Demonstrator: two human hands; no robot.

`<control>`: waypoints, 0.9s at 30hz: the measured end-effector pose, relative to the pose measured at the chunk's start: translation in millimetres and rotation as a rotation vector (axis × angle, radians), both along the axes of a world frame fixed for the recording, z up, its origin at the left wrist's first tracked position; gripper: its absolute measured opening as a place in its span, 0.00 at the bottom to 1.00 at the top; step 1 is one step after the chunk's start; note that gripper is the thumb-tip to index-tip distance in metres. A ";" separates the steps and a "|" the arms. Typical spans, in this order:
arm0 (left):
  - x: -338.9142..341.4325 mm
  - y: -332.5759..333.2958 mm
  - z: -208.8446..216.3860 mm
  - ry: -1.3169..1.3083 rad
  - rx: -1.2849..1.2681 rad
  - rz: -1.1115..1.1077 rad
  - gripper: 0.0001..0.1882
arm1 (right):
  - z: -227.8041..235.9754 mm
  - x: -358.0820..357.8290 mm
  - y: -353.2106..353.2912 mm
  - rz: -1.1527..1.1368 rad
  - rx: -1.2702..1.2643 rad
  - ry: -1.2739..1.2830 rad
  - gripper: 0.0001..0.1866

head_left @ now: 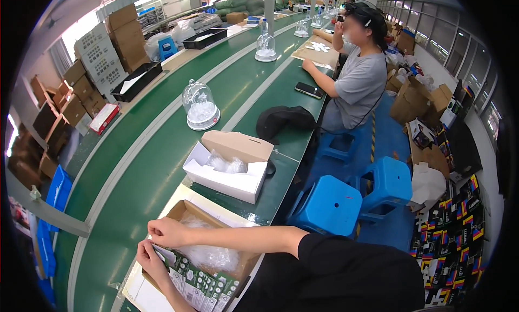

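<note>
I'm holding my left hand and right hand curled, grips unclear, green-and-white printed cards lying rightward, nearer the left.

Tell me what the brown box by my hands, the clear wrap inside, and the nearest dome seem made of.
The brown box looks like matte cardboard, from its plain tan walls. The clear wrap seems to be thin, shiny plastic film, given its crinkles and highlights. The nearest dome is see-through and glossy, glass or clear plastic; I can't tell which.
</note>
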State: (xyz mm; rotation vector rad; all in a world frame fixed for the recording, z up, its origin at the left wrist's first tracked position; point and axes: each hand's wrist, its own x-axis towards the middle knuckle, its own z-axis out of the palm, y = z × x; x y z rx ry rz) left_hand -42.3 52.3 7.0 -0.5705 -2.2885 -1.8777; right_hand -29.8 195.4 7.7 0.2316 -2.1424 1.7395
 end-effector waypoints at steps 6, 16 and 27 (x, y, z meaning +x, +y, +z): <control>3.2 -0.7 7.9 -0.041 -0.024 0.006 0.14 | 4.2 1.8 2.3 0.037 0.018 -0.060 0.09; 4.5 -1.3 6.0 -0.035 -0.043 0.021 0.14 | -1.4 0.7 0.3 0.033 -0.014 -0.020 0.10; 5.0 1.0 4.3 -0.023 0.003 0.035 0.13 | 1.3 1.2 -1.2 0.041 0.017 -0.035 0.08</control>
